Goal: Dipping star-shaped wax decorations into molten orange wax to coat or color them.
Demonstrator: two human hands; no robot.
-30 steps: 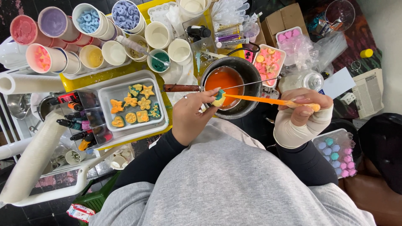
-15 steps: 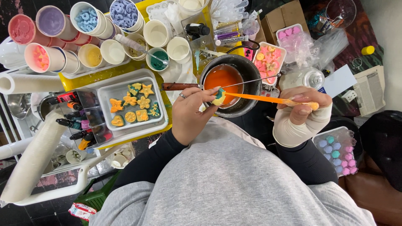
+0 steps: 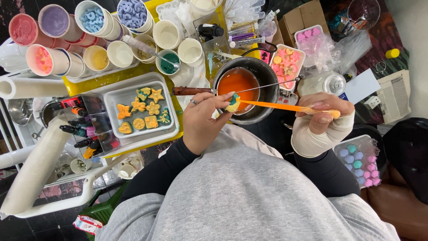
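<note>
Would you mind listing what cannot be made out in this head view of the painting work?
- Small piece in the left hand: its shape is mostly hidden by the fingers.
- Brush in the right hand: its rear end is covered by that hand.
- Pot of orange liquid: its depth cannot be told.
- Tray of shaped pieces: their fine details are too small.

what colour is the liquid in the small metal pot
Orange, seen in the head view: the liquid in the small metal pot.
</note>
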